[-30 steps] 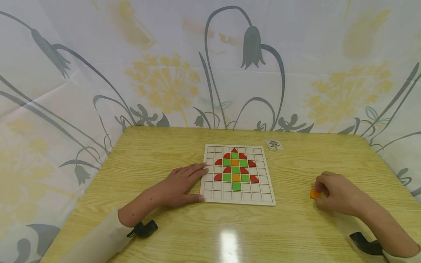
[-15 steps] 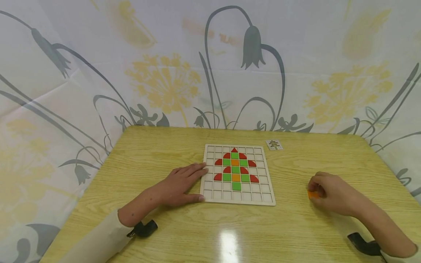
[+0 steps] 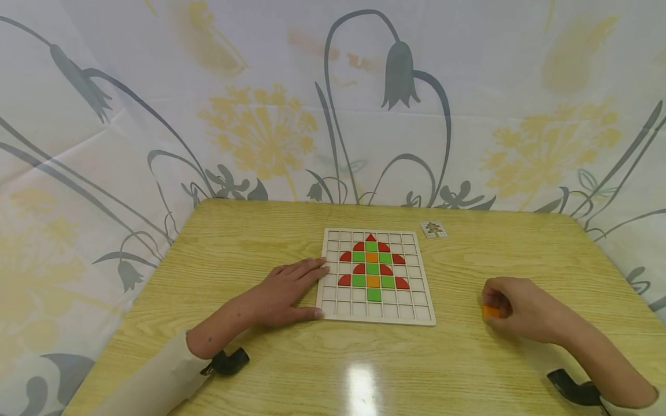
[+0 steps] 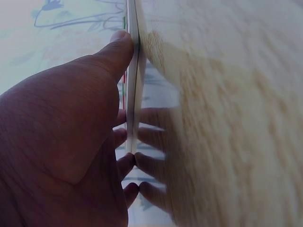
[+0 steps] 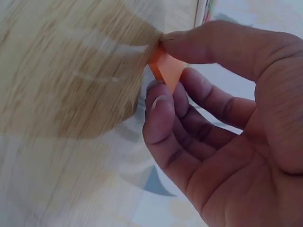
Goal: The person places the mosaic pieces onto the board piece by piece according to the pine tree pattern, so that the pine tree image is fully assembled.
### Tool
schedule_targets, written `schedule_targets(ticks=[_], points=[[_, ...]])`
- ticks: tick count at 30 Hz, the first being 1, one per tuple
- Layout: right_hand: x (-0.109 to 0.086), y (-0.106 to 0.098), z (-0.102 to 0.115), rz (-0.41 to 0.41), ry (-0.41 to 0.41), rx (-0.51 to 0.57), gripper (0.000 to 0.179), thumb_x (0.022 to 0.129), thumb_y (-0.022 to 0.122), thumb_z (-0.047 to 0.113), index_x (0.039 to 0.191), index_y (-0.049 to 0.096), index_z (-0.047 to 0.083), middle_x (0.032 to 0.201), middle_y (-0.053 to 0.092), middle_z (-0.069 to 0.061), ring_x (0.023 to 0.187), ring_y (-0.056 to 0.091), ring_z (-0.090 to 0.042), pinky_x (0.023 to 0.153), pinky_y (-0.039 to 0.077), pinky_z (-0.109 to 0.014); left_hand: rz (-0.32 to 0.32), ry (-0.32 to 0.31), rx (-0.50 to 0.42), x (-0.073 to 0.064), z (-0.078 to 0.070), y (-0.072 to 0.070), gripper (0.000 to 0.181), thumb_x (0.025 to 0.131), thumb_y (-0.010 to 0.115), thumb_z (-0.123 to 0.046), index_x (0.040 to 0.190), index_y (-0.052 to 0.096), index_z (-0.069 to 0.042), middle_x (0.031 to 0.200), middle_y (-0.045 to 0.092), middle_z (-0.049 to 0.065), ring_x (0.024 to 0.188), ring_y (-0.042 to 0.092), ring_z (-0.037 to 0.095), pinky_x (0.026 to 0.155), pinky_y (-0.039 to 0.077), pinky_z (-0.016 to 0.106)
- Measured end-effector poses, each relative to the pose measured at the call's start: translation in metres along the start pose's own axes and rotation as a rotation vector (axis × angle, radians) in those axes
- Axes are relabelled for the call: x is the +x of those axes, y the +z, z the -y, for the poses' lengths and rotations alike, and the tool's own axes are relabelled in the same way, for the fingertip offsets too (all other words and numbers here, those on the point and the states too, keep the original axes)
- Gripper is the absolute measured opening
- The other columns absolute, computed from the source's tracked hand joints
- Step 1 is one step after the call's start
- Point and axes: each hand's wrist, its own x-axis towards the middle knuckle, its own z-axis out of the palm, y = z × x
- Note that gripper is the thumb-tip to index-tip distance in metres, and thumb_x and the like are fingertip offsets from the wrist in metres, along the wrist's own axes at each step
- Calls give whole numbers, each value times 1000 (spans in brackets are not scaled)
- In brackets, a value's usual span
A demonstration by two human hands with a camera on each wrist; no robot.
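Note:
A square wooden grid board lies mid-table, with red, green and orange tiles set in its cells in the shape of a tree. My left hand rests at the board's left edge, fingers extended over the rim and thumb at the near corner; the left wrist view shows the thumb along that edge. To the right of the board, my right hand pinches an orange tile between thumb and fingers, close over the table. In the right wrist view the orange tile is tilted, partly covered by the fingertips.
A small picture card showing a tree on a grid lies behind the board's far right corner. The wooden table meets a floral-patterned cloth at the back. Black camera mounts sit at both wrists.
My right hand has moved slightly left and nearer the front edge, with the orange tile in its fingers. The left hand and the board have stayed in place.

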Motion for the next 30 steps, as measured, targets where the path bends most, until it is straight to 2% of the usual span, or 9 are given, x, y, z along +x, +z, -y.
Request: schedule_targets(ticks=[5,10,15,26,30], points=[[3,1,3,-26,-67,28,27,88,85,7,92,63,22,80,55,13,69,48,1,61,43,-24,1,-2,2,0,0,0,88,103,61,-61,171,23,-19,178,15,2,163,17,29,122,26,63],[7,1,10,8,-62,125,17,95,80,9,94,65,18,84,61,11,71,51,-2,61,46,-24,2,-5,7,0,0,0,88,103,60,-61,171,23,-19,179,14,2,164,17,29,122,26,63],[15,2,22,-6,-80,170,15,96,78,6,97,66,13,88,62,8,75,57,-3,65,51,-26,5,-10,11,0,0,0,89,103,60,-62,171,23,-19,179,13,2,164,16,29,122,26,63],[38,10,53,-63,-178,178,18,96,75,1,97,66,16,88,62,11,75,57,-1,65,52,-25,6,-10,8,0,0,0,89,103,61,-62,171,23,-19,179,15,2,164,17,28,123,26,62],[47,15,65,-61,-196,200,18,96,74,1,95,66,16,87,61,11,75,57,-3,65,52,-26,4,-10,6,0,0,0,89,103,61,-62,171,23,-19,179,15,2,164,17,28,122,26,62]])
